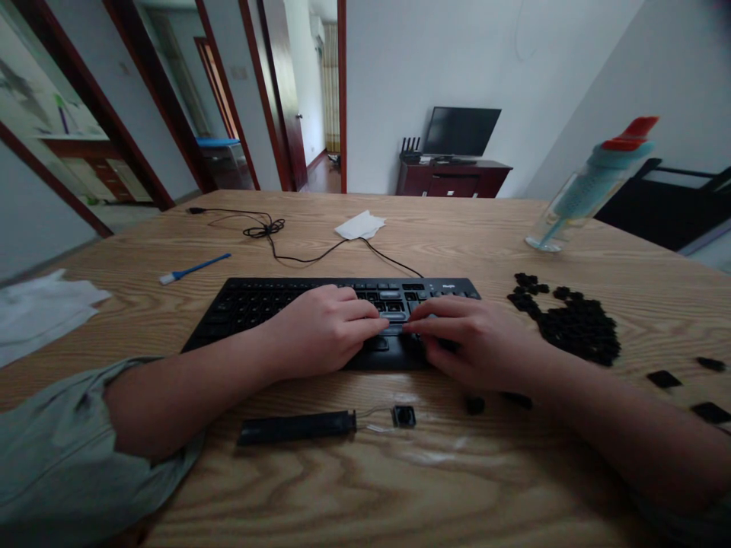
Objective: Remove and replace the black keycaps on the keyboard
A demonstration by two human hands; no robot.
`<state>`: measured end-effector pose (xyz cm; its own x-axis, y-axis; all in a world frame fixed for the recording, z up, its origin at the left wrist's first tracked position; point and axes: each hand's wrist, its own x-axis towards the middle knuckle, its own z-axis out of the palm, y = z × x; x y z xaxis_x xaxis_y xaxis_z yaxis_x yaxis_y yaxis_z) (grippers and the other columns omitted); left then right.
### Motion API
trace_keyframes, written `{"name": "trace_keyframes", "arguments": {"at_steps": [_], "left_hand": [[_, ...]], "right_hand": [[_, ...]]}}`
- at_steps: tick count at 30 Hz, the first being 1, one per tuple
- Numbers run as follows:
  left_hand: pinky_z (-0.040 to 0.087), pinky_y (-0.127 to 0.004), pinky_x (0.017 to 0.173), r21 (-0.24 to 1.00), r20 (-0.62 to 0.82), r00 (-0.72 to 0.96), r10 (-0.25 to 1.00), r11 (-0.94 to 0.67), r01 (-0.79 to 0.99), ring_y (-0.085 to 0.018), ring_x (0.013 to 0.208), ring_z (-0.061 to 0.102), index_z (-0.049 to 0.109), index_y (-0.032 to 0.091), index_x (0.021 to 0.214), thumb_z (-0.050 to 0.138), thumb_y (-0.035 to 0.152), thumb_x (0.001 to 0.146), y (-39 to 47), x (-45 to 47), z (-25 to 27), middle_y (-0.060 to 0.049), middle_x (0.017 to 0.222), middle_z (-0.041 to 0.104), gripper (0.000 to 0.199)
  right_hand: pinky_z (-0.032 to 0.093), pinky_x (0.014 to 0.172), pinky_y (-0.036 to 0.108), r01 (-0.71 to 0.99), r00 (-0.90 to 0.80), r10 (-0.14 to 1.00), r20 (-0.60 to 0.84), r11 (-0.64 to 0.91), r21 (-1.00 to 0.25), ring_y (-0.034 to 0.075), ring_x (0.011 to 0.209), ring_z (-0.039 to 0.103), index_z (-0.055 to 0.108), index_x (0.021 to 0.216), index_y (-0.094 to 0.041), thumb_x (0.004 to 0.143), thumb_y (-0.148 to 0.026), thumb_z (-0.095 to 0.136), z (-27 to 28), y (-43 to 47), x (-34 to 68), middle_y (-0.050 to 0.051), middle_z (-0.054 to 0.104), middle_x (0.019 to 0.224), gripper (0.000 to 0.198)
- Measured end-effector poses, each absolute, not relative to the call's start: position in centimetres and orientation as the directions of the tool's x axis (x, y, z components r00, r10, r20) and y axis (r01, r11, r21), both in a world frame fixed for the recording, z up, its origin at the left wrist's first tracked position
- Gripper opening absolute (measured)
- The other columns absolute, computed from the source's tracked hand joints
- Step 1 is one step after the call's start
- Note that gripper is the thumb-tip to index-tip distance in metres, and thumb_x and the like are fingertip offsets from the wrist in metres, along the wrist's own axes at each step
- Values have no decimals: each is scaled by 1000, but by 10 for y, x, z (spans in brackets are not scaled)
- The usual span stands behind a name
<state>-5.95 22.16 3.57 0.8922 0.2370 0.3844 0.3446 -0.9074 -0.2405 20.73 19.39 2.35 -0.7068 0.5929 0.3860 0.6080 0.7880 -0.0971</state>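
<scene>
A black keyboard [245, 304] lies in front of me, with some keycaps off so that bare switch places show near its right part. My left hand [325, 323] rests over its middle, fingers closed and tips pointing right. From the other side my right hand [474, 335] comes in, thumb and fingers drawn together. Both sets of fingertips nearly meet at the keyboard's lower rows; what they hold, if anything, is too small to make out. Closer to me lies a keycap puller [297, 428] with a black handle and thin wires, a black keycap [404, 415] by its wire end.
A heap of black keycaps [579, 323] lies at right, with loose keycaps [663, 379] nearer. A bottle [594, 186] stands behind. At left are a blue brush [199, 266] and white tissue [46, 312]. The coiled cable [263, 227] and another tissue [361, 225] lie behind the keyboard.
</scene>
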Motion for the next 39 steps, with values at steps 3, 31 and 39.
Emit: {"name": "trace_keyframes", "arguments": {"at_steps": [3, 31, 39], "left_hand": [[53, -34, 78, -228, 334, 908, 252, -913, 337, -20, 87, 66, 72, 17, 110, 52, 18, 95, 221, -59, 34, -8, 107, 74, 26], [50, -35, 79, -199, 289, 877, 384, -872, 447, -22, 89, 62, 71, 18, 111, 51, 15, 89, 217, -56, 33, -9, 106, 72, 30], [50, -39, 85, -211, 277, 887, 369, -877, 431, -24, 94, 60, 71, 21, 117, 55, 21, 88, 216, -57, 33, -11, 119, 67, 34]], "right_hand": [[57, 79, 31, 623, -707, 614, 351, 776, -104, 19, 85, 71, 79, 106, -21, 86, -17, 59, 24, 193, 204, 7, 74, 108, 29], [57, 76, 34, 619, -719, 567, 402, 786, -3, 22, 90, 67, 73, 115, -18, 85, -16, 54, 19, 191, 200, 12, 67, 114, 36], [54, 72, 34, 642, -714, 604, 353, 766, -12, 21, 82, 63, 74, 117, -17, 85, -20, 55, 24, 189, 198, 12, 65, 104, 37]]}}
